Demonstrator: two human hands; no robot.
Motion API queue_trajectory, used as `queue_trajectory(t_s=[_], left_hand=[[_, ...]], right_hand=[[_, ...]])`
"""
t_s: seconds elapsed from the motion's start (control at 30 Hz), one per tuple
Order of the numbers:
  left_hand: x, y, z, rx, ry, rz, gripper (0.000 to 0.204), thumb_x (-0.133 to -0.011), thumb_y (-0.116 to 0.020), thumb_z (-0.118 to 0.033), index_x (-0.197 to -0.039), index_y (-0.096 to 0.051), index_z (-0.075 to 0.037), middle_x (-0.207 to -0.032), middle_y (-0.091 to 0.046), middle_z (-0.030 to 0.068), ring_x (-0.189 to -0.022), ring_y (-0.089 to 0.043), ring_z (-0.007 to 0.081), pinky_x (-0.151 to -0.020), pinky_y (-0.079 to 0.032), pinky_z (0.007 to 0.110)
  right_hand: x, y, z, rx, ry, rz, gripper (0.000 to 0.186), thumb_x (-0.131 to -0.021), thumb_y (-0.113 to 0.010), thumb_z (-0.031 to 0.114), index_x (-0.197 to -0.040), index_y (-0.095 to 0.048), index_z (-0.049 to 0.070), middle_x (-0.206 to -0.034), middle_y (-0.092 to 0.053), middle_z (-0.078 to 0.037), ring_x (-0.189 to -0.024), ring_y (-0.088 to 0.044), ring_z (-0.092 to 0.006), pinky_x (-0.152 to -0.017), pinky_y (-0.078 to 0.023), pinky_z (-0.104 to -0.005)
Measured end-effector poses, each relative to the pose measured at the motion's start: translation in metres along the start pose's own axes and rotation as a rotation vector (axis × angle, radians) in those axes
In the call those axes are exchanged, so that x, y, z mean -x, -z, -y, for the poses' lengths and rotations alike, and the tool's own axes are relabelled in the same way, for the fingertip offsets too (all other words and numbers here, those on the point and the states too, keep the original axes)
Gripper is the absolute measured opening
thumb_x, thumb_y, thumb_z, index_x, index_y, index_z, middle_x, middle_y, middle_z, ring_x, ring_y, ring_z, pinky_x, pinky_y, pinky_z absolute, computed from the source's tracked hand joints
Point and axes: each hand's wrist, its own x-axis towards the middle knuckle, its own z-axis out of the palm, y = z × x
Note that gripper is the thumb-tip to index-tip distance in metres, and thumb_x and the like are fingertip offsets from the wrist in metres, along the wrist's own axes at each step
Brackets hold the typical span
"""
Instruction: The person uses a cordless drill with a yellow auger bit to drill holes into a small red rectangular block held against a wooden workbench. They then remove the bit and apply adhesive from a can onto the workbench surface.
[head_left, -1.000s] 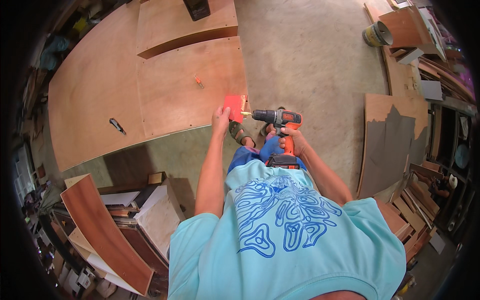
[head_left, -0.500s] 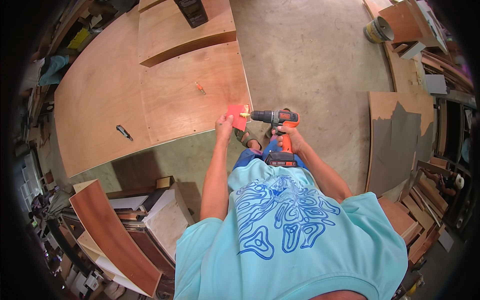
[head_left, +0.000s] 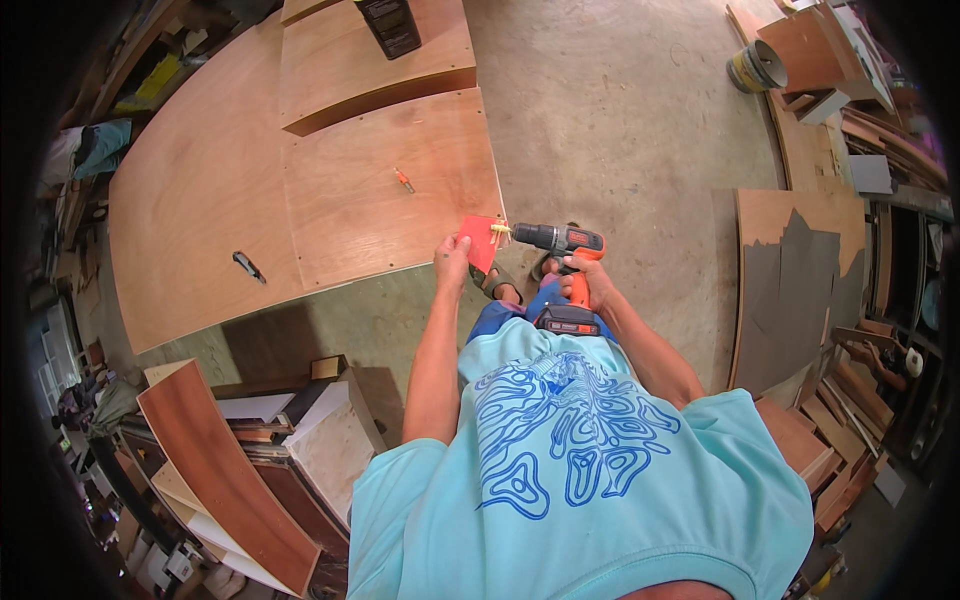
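My left hand is closed on the lower left edge of a red sheet, held up near the corner of a large plywood panel. A small pale-yellow piece lies against the sheet's right side, in line with the drill's front end; I cannot tell whether it is a bit or something else. My right hand grips an orange and black cordless drill by its handle, its chuck pointing left toward the sheet. An orange-tipped small tool and a utility knife lie on the plywood.
A dark can or bottle stands at the panel's far end, beyond a raised step. A wooden cabinet part leans at lower left. At right are a metal bucket, a grey-patched board and stacked wood scraps.
The red sheet, both hands and the drill have shifted slightly to the right and nearer to me. Both grips stay the same.
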Motion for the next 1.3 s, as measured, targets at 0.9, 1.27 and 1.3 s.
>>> queue_trajectory(t_s=[0.9,1.27,1.3], left_hand=[[0.039,0.041,-0.046,-0.067,-0.037,0.156,0.028,-0.100,-0.055,-0.018,-0.116,-0.062,0.004,-0.097,-0.068,0.0056,-0.085,-0.062,0.0111,-0.080,-0.050,0.028],[0.026,0.004,-0.072,0.001,-0.147,0.099,0.023,-0.099,-0.056,-0.012,-0.115,-0.062,0.004,-0.098,-0.067,0.0050,-0.081,-0.062,0.0103,-0.074,-0.052,0.025],[0.026,0.001,-0.068,-0.014,-0.147,0.064,0.022,-0.099,-0.056,-0.011,-0.114,-0.062,0.004,-0.097,-0.067,0.0051,-0.080,-0.062,0.0104,-0.074,-0.052,0.025]], right_hand=[[0.020,0.006,0.002,-0.061,0.114,0.071,0.030,-0.089,-0.065,0.018,-0.112,-0.055,0.002,-0.100,-0.065,-0.009,-0.060,-0.056,-0.0090,-0.051,-0.051,-0.0252],[0.018,-0.031,0.015,0.118,0.063,0.014,0.029,-0.085,-0.068,0.016,-0.108,-0.054,0.005,-0.094,-0.064,-0.008,-0.061,-0.055,-0.0104,-0.050,-0.049,-0.0263],[0.018,-0.030,0.015,0.117,0.054,0.012,0.029,-0.084,-0.068,0.016,-0.108,-0.054,0.005,-0.094,-0.064,-0.008,-0.061,-0.055,-0.0105,-0.050,-0.049,-0.0264]])
